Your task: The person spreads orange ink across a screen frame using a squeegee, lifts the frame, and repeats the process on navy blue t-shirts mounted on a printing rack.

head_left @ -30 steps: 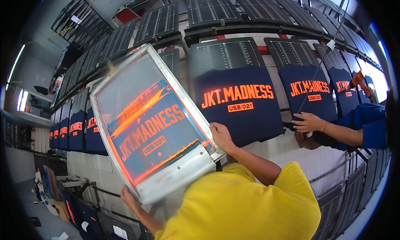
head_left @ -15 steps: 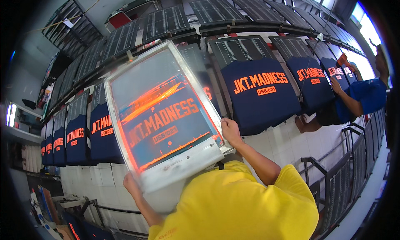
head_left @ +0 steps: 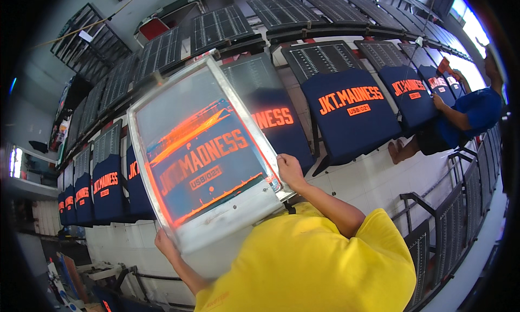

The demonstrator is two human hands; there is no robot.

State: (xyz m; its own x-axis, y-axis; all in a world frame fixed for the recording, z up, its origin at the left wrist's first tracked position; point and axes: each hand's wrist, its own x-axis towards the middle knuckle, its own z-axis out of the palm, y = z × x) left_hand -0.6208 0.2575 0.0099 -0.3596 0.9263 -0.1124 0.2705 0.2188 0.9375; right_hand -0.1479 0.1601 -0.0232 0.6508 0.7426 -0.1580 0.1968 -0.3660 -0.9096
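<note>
Both my hands hold a silk-screen printing frame (head_left: 176, 101), tilted in front of me. Its pale metal rim surrounds a mesh with a lettering stencil and streaks of wet-looking orange ink. My left hand (head_left: 167, 244) grips the near left corner, its fingers partly hidden behind the rim. On the right side, close to the near corner, my right hand (head_left: 291, 172) is closed round the edge. Just right of the frame lies a dark navy T-shirt (head_left: 284, 141) with orange lettering, partly covered by it. Another printed navy T-shirt (head_left: 349, 130) lies on the neighbouring board.
Slanted black printing boards (head_left: 319, 60) run in rows, several with navy shirts. At the right a co-worker in a blue shirt (head_left: 476, 122) holds an orange tool (head_left: 444, 66). Metal racks (head_left: 447, 236) stand at the lower right. White floor tiles (head_left: 352, 187) show between.
The frame has shifted left relative to the shirts, with both hands still on it. More of the shirt beside it shows now. The view has swung slightly too.
</note>
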